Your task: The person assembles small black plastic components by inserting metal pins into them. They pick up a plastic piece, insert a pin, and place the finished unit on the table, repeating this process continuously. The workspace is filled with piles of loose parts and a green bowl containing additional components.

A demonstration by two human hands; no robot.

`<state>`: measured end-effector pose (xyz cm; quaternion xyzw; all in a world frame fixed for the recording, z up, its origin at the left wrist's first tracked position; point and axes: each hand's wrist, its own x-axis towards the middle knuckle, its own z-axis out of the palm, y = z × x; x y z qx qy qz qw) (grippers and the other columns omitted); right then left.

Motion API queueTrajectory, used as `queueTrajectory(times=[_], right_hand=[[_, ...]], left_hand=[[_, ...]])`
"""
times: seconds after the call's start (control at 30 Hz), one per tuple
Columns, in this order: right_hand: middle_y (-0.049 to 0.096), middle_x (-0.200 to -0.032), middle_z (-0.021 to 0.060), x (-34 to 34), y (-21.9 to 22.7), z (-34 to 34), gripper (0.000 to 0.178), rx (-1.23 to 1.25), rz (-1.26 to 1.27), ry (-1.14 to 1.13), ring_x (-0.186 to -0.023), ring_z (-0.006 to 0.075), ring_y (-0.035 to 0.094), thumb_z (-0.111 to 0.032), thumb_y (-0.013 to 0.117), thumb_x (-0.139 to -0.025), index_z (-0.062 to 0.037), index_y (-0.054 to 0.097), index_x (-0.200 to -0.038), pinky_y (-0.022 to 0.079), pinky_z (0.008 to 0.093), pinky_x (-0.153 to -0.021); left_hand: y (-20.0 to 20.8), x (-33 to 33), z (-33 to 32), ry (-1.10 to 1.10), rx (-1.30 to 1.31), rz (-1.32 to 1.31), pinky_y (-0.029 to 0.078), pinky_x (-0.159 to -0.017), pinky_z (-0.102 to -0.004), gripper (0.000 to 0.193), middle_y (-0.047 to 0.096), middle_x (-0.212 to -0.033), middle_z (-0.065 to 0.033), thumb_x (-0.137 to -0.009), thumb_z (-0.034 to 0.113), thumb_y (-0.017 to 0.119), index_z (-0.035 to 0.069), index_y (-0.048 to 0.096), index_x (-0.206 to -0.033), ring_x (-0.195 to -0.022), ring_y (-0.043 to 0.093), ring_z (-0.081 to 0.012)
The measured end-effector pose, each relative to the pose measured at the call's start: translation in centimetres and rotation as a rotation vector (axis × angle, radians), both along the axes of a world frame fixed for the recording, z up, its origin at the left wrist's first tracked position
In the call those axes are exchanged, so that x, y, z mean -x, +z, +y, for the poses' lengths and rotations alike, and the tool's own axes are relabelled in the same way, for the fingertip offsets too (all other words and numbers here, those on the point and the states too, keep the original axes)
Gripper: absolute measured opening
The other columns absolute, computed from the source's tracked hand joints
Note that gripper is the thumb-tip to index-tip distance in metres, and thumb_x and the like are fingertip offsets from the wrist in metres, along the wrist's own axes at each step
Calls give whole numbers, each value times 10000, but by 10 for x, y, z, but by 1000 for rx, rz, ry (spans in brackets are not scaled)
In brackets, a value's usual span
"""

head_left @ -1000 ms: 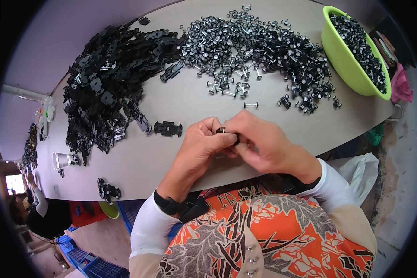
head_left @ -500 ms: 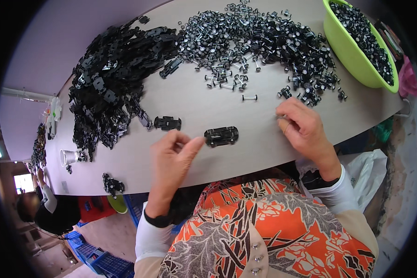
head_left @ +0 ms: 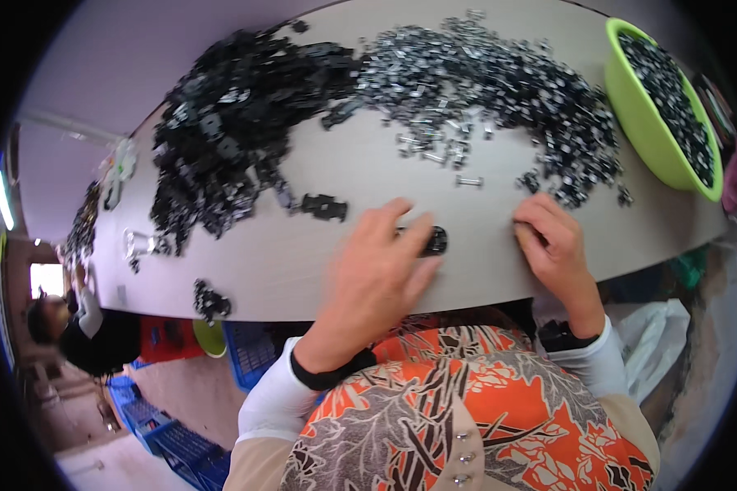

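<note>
My left hand (head_left: 377,266), smeared a little by motion, reaches over a black toy car chassis (head_left: 440,240) on the table. Its fingers are spread and partly cover the chassis; whether they touch it I cannot tell. A second black chassis (head_left: 324,206) lies flat just beyond that hand to the left. My right hand (head_left: 555,241) rests at the table's right with its fingers curled together, and anything inside them is hidden. Close by it are small wheel-and-axle sets (head_left: 577,155). One lone axle with two wheels (head_left: 469,181) lies between the hands, farther off.
Black chassis are heaped (head_left: 221,131) at the far left beside the large wheel-axle pile. A green basin (head_left: 655,135) full of wheel sets stands at the right. At left are a clear cup (head_left: 142,243) and a small dark cluster (head_left: 211,300). Another person (head_left: 90,327) works far left.
My left hand has moved right, from beside the chassis to over it. My right hand keeps its curled pose near the wheel sets. The whole view has shifted slightly.
</note>
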<state>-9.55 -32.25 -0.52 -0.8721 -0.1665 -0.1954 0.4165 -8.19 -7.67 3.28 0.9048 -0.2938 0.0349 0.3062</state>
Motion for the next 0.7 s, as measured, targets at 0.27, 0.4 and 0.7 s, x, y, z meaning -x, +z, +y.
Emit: queueTrajectory(times=[0.27, 0.4, 0.7], right_hand=[[562, -789, 101, 1, 2, 2, 147, 15, 59, -2, -609, 219, 540, 107, 602, -731, 14, 588, -844, 420, 297, -534], [559, -799, 104, -3, 2, 2, 152, 27, 62, 8, -611, 222, 533, 111, 595, -731, 20, 588, -852, 413, 297, -532], [523, -791, 104, 0, 0, 4, 128, 43, 68, 25, -633, 218, 507, 115, 580, -758, 26, 558, -847, 401, 287, -553]], left_hand=[[-10, 5, 61, 197, -231, -171, 295, -1081, -481, 333, 429, -1383, -208, -730, 125, 741, 54, 619, -1031, -1320, 349, -419], [-9, -6, 91, 213, -143, -64, 265, -1102, -495, 296, 419, -1404, -211, -721, 127, 748, 27, 613, -965, -1374, 274, -439], [-8, 78, 174, 748, -174, 44, 386, -1013, -416, 272, 533, -1272, -182, -665, 96, 749, 9, 578, -859, -1227, 478, -366]])
